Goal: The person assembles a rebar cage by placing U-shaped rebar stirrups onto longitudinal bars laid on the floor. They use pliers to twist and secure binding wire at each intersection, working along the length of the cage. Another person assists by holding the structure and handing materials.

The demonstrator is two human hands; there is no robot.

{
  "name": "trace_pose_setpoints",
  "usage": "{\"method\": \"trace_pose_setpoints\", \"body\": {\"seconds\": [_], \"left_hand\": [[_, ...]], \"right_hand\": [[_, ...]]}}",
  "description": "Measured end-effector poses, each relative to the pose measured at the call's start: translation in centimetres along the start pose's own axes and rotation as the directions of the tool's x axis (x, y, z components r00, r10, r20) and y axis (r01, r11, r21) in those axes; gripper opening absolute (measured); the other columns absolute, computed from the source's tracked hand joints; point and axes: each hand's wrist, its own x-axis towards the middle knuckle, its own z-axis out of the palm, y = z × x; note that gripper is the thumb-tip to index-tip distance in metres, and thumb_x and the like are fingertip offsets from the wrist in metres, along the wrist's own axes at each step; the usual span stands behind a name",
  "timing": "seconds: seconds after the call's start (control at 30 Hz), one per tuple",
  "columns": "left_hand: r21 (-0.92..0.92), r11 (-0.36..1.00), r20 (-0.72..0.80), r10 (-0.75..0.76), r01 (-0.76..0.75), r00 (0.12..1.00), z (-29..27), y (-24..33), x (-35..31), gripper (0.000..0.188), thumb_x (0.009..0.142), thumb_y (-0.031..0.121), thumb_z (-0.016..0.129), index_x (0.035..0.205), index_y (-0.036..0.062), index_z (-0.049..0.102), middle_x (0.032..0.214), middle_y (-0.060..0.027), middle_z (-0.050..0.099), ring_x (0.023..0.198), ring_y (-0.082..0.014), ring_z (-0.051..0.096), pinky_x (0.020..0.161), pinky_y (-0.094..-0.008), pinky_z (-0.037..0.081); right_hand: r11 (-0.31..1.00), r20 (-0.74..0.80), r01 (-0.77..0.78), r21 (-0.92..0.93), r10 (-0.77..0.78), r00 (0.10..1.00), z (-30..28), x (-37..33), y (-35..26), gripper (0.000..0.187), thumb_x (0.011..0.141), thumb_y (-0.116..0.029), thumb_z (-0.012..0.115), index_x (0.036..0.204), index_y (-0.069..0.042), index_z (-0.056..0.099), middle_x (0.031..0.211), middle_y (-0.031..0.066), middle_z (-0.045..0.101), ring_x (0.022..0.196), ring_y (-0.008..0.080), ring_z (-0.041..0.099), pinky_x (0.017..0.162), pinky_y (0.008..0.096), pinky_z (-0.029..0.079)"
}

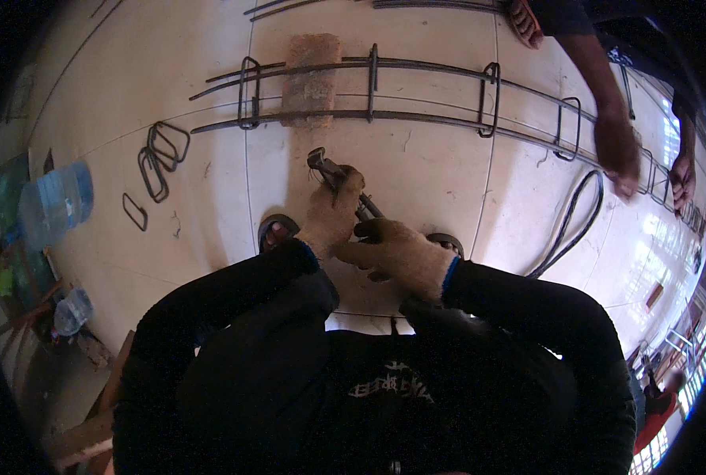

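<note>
My left hand (334,207), in a tan work glove, is wrapped round a pair of dark metal pincers (318,161). Their head points up and away, and the handles slant back past my palm towards the right. Close by the handle ends is my right hand (400,257), also gloved, its fingers stretched leftward and apart; nothing shows in it. Beyond both hands lies a long rebar cage (416,117), made of thin bars with rectangular stirrups (489,99) round them. A reddish brick (312,83) sits under its left end.
Several loose stirrups (155,162) lie left on the tiled floor. A bent bundle of dark wire (570,226) rests at right. Another person's hands (618,158) work at the cage's right part. Large clear plastic bottles (56,204) stand far left. My sandalled feet are beneath my hands.
</note>
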Motion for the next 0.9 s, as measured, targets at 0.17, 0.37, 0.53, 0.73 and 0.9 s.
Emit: {"method": "trace_pose_setpoints", "body": {"seconds": [0.17,0.37,0.53,0.73,0.9], "left_hand": [[-0.006,0.99,-0.077,0.144,-0.144,0.987,-0.6,0.9,0.2,0.041,0.11,0.043,0.052,0.107,0.0037,0.063,0.087,-0.0073,0.064,0.08,-0.0194,0.06,0.076,-0.0376,0.049],[-0.323,0.943,-0.316,-0.027,-0.081,0.948,-4.4,5.1,0.1,0.042,0.114,0.042,0.046,0.106,0.0037,0.061,0.095,-0.0049,0.067,0.085,-0.0239,0.065,0.08,-0.0361,0.054],[-0.06,0.949,-0.477,0.246,-0.31,0.844,-7.2,6.9,0.0,0.044,0.116,0.04,0.043,0.103,0.002,0.062,0.095,-0.006,0.069,0.087,-0.0201,0.064,0.083,-0.0363,0.053],[-0.039,0.999,0.003,0.007,-0.007,1.0,-10.5,5.3,-2.8,0.047,0.114,0.044,0.05,0.1,0.0027,0.066,0.087,-0.0078,0.066,0.082,-0.0172,0.063,0.076,-0.0331,0.051],[0.051,0.989,0.25,-0.149,0.141,0.957,-7.4,4.5,-4.3,0.034,0.099,0.035,0.073,0.108,0.0023,0.069,0.091,-0.007,0.07,0.082,-0.0191,0.068,0.075,-0.0324,0.056]], "right_hand": [[0.692,-0.025,0.507,-0.513,-0.603,0.797,-0.3,2.6,3.0,0.039,0.101,-0.021,0.07,0.131,0.003,0.067,0.141,0.0203,0.062,0.103,0.0249,0.075,0.093,0.0345,0.064],[0.844,-0.496,0.054,-0.534,-0.364,0.789,-4.2,4.3,6.5,0.029,0.105,-0.026,0.062,0.129,-0.014,0.074,0.107,0.0091,0.081,0.098,0.0281,0.078,0.08,0.0431,0.062],[0.819,0.243,0.464,-0.338,-0.4,0.884,-0.5,0.8,4.6,0.022,0.105,-0.021,0.061,0.119,-0.012,0.076,0.111,0.0112,0.079,0.103,0.0259,0.076,0.088,0.0355,0.059],[0.709,-0.667,0.637,0.302,-0.32,0.673,-8.1,2.0,8.0,0.024,0.106,-0.019,0.056,0.124,-0.004,0.065,0.075,-0.0031,0.047,0.07,0.0116,0.05,0.058,0.0286,0.044],[0.811,-0.556,0.415,-0.411,-0.584,0.591,-10.5,2.0,14.1,0.02,0.102,-0.013,0.056,0.109,-0.004,0.071,0.103,0.0132,0.071,0.092,0.0336,0.067,0.085,0.0429,0.056]]}}
